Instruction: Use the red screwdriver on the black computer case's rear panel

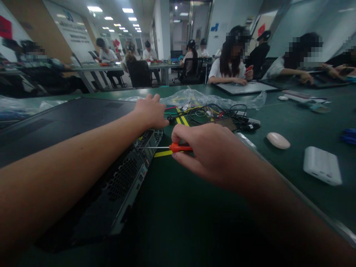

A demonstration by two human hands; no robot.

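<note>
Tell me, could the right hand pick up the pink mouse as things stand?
Probably, but its fingers are busy: the right hand grips the screwdriver, which it would likely need to put down first. The pink mouse lies to its right, with seemingly just a low metal strip between.

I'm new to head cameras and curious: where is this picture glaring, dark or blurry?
Head view: a ceiling light glares white; head view: the green tabletop darkens nearly to black at the bottom; head view: lettering on the wall sign blurs, while the orange-handled screwdriver reads fairly clearly.
</note>
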